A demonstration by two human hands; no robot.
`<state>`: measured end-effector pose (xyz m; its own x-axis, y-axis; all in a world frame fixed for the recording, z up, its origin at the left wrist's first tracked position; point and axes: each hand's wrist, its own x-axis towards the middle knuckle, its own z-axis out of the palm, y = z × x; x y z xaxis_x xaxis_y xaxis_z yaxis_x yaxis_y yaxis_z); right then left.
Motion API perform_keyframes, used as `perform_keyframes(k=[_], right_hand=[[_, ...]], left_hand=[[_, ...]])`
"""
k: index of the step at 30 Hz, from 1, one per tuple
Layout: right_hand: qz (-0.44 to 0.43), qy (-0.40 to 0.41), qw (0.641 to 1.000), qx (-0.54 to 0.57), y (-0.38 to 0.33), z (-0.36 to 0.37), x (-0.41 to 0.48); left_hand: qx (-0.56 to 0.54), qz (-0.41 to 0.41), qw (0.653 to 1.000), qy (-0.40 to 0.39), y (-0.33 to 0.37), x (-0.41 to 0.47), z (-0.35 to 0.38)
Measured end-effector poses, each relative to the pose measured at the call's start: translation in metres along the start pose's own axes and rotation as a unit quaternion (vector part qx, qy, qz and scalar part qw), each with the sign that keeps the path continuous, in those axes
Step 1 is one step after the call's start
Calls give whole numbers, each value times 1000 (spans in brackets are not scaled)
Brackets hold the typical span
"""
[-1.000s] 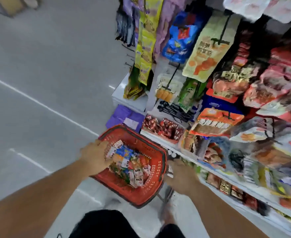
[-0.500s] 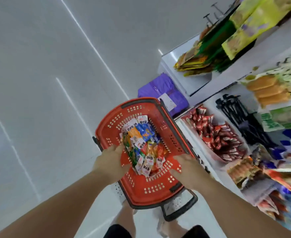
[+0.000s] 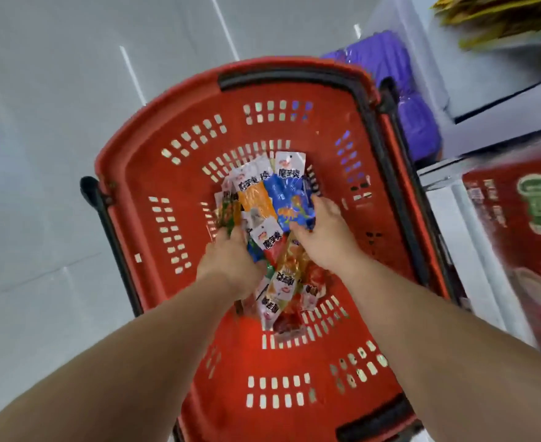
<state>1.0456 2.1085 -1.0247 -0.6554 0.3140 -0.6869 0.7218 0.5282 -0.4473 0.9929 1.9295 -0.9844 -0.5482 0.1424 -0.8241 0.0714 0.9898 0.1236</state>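
Observation:
A red plastic shopping basket [image 3: 154, 129] with black handles fills the middle of the head view, seen from above. On its bottom lies a pile of several small snack packets [image 3: 256, 199] in orange, blue, green and red. Both my hands are down inside the basket on this pile. My left hand [image 3: 227, 260] has its fingers curled into the packets at the pile's left side, by a green one. My right hand [image 3: 326, 237] grips the blue packet [image 3: 289, 199] between thumb and fingers. The fingertips are partly hidden among the packets.
A white shelf unit [image 3: 486, 100] stands close to the basket's right side. It holds a red box [image 3: 517, 224] low down and yellow packs [image 3: 501, 20] higher up. A purple wrapped pack [image 3: 387, 62] lies beyond the basket. Grey tiled floor [image 3: 55, 154] spreads to the left.
Both hands left the basket's near rim and went down into the snack pile. The view dropped much closer over the basket, and most of the shelves slid out of sight.

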Motion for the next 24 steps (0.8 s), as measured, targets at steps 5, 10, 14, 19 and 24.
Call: perform_keyframes(k=[5, 10, 14, 19, 24], right_hand=[[20, 10, 999, 35, 26, 45, 54], [15, 73, 995, 72, 27, 63, 92], [10, 86, 994, 67, 22, 63, 113], [-8, 79, 995, 60, 23, 65, 119], [-9, 82, 996, 27, 10, 60, 118]], left_hand=[[-248, -135, 959, 30, 2, 60, 28], [-311, -157, 931, 111, 16, 103, 46], [-311, -129, 931, 139, 21, 124, 50], [-415, -118, 901, 42, 7, 155, 48], [-502, -113, 854, 78, 3, 175, 41]])
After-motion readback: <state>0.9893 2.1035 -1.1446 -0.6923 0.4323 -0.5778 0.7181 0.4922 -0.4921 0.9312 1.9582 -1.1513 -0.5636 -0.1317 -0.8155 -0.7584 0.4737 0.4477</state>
